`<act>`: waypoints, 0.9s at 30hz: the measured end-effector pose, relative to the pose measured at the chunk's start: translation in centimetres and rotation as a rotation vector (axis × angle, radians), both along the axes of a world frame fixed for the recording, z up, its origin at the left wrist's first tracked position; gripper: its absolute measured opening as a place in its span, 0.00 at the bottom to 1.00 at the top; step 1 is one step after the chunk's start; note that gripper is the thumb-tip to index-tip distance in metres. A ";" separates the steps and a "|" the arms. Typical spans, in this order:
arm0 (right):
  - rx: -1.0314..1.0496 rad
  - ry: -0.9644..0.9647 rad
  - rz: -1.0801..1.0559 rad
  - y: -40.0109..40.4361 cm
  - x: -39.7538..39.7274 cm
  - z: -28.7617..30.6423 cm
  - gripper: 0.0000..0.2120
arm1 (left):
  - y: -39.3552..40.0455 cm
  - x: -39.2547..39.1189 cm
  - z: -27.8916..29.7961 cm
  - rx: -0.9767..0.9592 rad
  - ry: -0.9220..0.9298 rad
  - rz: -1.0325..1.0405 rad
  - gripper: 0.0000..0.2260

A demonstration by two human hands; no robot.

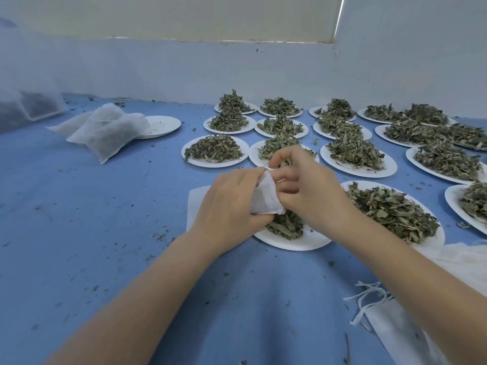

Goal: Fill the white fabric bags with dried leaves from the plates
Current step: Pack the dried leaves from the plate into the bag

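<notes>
I see my left hand point(226, 204) and right hand point(308, 191) both pinching a white fabric bag point(264, 197) between their fingers, just above a plate point(297, 242) of dried leaves point(286, 225) on the counter point(105, 233).

white bag point(264, 197), white plates point(295, 242), grey-green dried leaves point(390, 209), blue table point(92, 219) speckled with leaf bits.

Blue table point(87, 233) — clear bin point(31, 108) far left.

We're at a blue table point(79, 219) dusted with crumbs — pale walls point(184, 75) boxing it in, a thin bright strip of light point(339, 18) up top right.
</notes>
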State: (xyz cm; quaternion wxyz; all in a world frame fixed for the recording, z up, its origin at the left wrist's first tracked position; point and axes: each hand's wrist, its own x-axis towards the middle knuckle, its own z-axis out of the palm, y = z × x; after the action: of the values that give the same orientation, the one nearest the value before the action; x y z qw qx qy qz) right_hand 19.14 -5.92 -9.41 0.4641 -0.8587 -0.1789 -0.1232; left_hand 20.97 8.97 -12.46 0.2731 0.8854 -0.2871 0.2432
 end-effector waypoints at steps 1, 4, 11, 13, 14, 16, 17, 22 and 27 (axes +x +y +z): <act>-0.022 -0.040 -0.021 0.1 0.1 -0.2 0.22 | -0.1 0.0 0.0 -0.007 -0.005 -0.006 0.22; -0.099 -0.114 -0.048 -0.5 0.3 0.1 0.19 | 0.0 0.0 -0.2 0.002 -0.021 0.032 0.25; -0.647 0.087 -0.067 -3.2 1.3 0.3 0.31 | 0.8 0.4 0.0 -0.016 0.036 0.106 0.26; -0.733 0.148 -0.056 -2.9 1.0 0.3 0.43 | 0.9 0.6 -0.1 -0.022 0.070 0.110 0.27; -0.775 0.160 -0.048 -2.8 0.9 0.4 0.43 | 1.0 0.7 -0.2 -0.018 0.082 0.115 0.27; -0.826 0.150 -0.034 -2.7 0.9 0.4 0.34 | 1.3 0.8 -0.3 -0.017 0.112 0.136 0.27; -0.833 0.123 -0.036 -2.7 1.0 0.3 0.30 | 1.4 0.9 -0.3 -0.020 0.127 0.147 0.26; -0.752 0.019 -0.071 -2.5 0.9 0.5 0.14 | 1.8 1.0 -0.4 -0.025 0.104 0.138 0.26; -0.651 0.026 -0.101 -3.0 1.2 0.2 0.09 | 2.2 0.9 0.0 0.040 0.029 0.153 0.28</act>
State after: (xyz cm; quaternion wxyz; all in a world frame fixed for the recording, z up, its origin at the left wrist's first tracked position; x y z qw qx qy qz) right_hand 20.37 -8.93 -9.18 0.1609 -0.9713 -0.1601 -0.0717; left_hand 21.84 11.13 -12.45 0.2402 0.9134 -0.2194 0.2448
